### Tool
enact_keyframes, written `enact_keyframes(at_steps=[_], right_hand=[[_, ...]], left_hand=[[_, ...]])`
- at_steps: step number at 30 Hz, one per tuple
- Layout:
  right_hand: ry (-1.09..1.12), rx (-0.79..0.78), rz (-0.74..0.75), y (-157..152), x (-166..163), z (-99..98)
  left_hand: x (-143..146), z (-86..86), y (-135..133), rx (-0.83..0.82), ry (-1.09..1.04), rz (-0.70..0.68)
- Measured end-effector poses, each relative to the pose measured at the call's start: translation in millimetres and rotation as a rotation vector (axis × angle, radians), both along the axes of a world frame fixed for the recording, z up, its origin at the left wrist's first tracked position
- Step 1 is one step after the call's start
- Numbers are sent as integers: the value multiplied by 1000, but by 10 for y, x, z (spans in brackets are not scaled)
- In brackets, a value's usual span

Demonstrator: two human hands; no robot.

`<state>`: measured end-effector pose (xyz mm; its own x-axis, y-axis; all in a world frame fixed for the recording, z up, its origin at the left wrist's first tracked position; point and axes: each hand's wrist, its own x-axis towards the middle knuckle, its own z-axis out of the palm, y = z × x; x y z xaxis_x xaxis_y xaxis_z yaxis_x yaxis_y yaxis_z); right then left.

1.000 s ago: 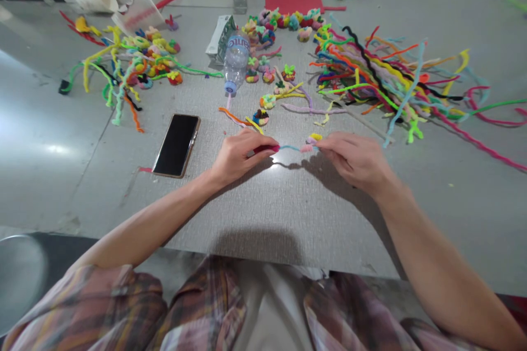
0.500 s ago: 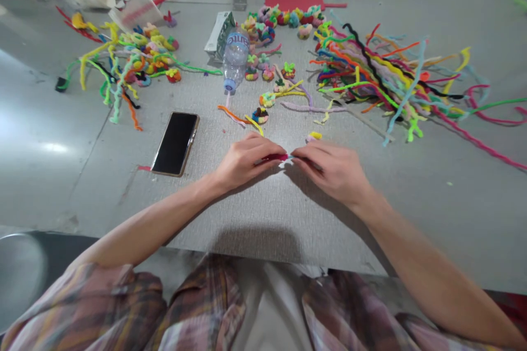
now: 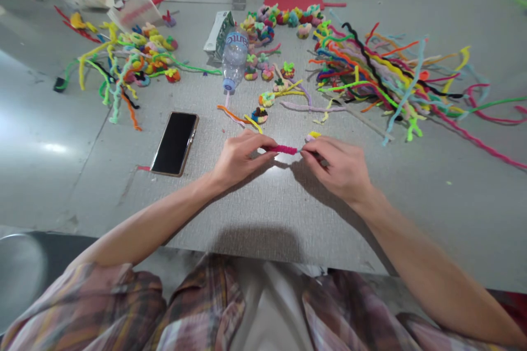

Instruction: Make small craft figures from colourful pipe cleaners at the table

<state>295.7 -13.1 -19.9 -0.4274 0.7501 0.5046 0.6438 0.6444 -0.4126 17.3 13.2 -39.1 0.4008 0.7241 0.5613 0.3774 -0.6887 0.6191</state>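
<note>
Pinching a magenta coil [image 3: 285,149] at the frame's centre, the left hand [image 3: 246,158] has thumb and fingers together on its left end; the right hand [image 3: 336,167] grips a light-blue strand [image 3: 300,150] at its right end. A phone [image 3: 174,143] lies centre-left, pipe cleaners [image 3: 381,74] upper right.

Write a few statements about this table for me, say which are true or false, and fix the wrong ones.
1. The left hand holds a pink piece. True.
2. The phone lies left of the bottle. True.
3. The phone is lit up. False: it looks dark.
4. A light-blue strand shows at the right hand. True.
5. The right hand is spread open. False: it is pinching.
6. The bottle lies on the near side of the hands. False: it lies beyond them.
</note>
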Motion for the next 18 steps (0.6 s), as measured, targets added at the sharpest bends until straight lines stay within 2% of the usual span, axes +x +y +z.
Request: enact_keyframes(at_steps=[4,11,18], right_hand=[[28,-14,2,17,22,-11],[72,-88,73,108,157,-49],[62,-57,82,96,138,-50]], left_hand=[[5,21,6,-19,-49,-2],[-27,46,57,-105,-116,-87],[-14,26,60,-69,-104,-105]])
